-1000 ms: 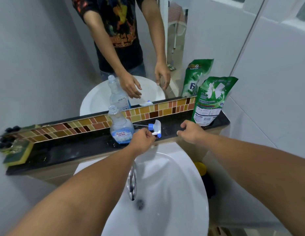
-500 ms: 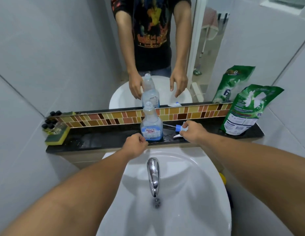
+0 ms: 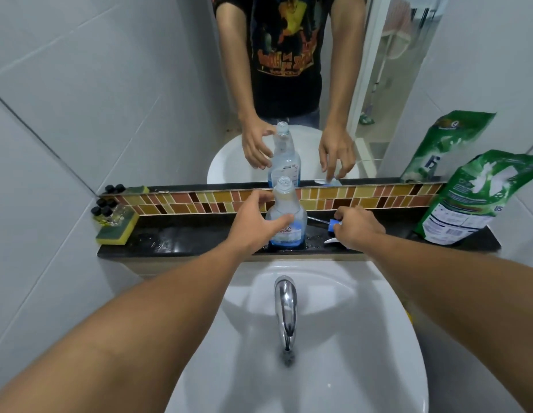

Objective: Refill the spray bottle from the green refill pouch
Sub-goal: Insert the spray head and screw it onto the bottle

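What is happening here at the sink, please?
A person stands at a bathroom sink and prepares to refill a spray bottle. The bottle stands open on the dark shelf, holding only a little blue liquid. The left hand reaches around the bottle, fingers spread. The right hand rests on the removed spray head, which lies beside the bottle. The green refill pouch stands untouched at the right end of the shelf.
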Demonstrator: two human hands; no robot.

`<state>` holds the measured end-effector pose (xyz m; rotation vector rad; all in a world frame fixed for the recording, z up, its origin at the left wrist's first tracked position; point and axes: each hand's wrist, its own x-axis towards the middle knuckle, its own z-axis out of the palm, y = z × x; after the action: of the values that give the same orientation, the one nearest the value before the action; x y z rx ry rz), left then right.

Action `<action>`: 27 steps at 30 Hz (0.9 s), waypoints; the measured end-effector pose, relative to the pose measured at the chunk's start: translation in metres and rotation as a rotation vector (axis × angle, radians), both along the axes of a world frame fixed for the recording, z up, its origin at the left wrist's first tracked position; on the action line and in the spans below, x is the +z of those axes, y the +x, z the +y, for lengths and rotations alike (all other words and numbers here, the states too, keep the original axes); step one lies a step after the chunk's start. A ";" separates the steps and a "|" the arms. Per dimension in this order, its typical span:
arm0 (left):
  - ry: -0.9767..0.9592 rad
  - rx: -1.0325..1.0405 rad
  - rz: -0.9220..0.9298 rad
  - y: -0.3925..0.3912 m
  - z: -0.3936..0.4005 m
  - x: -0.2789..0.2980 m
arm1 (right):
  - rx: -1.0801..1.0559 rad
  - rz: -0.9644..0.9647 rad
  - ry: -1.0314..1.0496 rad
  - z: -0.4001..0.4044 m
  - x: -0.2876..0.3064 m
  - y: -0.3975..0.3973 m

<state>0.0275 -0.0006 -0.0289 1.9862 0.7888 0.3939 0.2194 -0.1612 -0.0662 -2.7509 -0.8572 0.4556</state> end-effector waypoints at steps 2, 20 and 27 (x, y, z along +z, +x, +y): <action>-0.006 -0.016 -0.056 0.008 -0.007 0.007 | 0.007 -0.053 -0.042 0.000 0.000 -0.001; -0.192 0.064 -0.011 0.043 -0.023 0.004 | 0.043 0.015 -0.154 -0.006 -0.020 0.013; -0.249 0.055 0.000 0.042 -0.023 0.005 | -0.046 0.031 -0.145 -0.043 -0.007 0.019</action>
<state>0.0698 -0.0236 -0.0239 1.7358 0.8504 0.3115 0.2382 -0.2037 -0.0732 -2.8791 -0.7810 0.5714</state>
